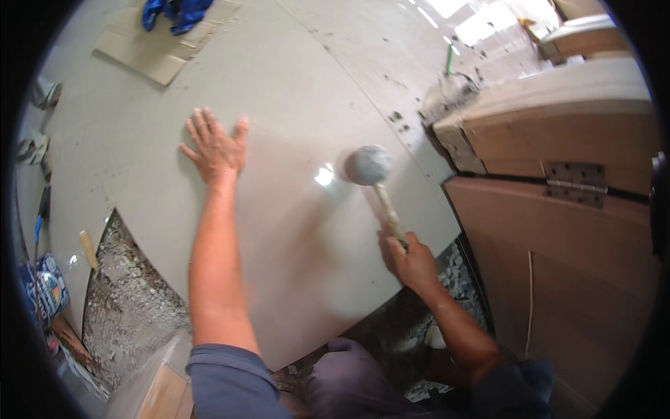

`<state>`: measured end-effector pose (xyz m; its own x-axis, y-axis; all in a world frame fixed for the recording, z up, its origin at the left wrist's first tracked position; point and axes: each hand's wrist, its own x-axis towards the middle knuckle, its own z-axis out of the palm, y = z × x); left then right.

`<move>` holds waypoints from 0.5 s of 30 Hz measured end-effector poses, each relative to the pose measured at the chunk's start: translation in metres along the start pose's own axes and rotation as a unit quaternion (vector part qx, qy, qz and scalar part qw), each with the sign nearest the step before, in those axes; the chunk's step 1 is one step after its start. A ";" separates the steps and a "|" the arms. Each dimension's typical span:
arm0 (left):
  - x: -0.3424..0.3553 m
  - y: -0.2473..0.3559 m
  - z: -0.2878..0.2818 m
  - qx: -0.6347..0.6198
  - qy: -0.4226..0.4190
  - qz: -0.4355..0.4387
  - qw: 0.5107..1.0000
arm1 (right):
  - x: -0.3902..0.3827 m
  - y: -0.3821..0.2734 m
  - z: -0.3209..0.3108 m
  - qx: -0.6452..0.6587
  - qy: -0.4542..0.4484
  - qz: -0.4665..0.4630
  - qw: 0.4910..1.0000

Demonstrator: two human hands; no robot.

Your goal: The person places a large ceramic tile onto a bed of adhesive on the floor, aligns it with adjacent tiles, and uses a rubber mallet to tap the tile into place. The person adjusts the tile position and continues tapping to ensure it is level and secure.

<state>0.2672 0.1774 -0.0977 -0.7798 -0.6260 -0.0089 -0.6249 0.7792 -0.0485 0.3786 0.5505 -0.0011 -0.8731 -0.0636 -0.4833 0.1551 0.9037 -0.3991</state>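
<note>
A large glossy pale floor tile [286, 293] lies before me, its near edge beside my knees. My left hand [216, 148] rests on the pale tiled surface, palm down with the fingers spread. My right hand [413, 262] is closed around the handle of a mallet [370, 165] with a rounded grey head. The mallet head is over the right part of the tile, near a bright reflection. I cannot tell whether it touches the surface.
Rough mortar bed [132, 307] shows at left, with a wooden-handled tool [88, 249] at its edge. A brown hinged door [558, 279] and its frame [558, 143] bound the right. Cardboard [150, 52] bears a blue bundle [178, 14]. A printed bag [50, 286] lies far left.
</note>
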 end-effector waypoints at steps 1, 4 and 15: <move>0.003 0.001 0.002 0.001 0.032 0.013 0.999 | -0.002 0.003 0.004 -0.017 -0.020 0.029 0.999; 0.002 0.003 -0.002 0.002 0.016 0.006 1.000 | -0.002 0.010 0.015 0.027 0.000 0.001 1.000; -0.204 0.041 -0.004 -0.028 -0.004 0.216 0.976 | -0.009 0.008 0.005 0.058 -0.018 -0.020 0.998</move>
<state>0.4005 0.3374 -0.0939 -0.9709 -0.2382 -0.0233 -0.2386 0.9710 0.0165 0.3896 0.5559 -0.0039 -0.8629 -0.1156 -0.4919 0.1748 0.8451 -0.5052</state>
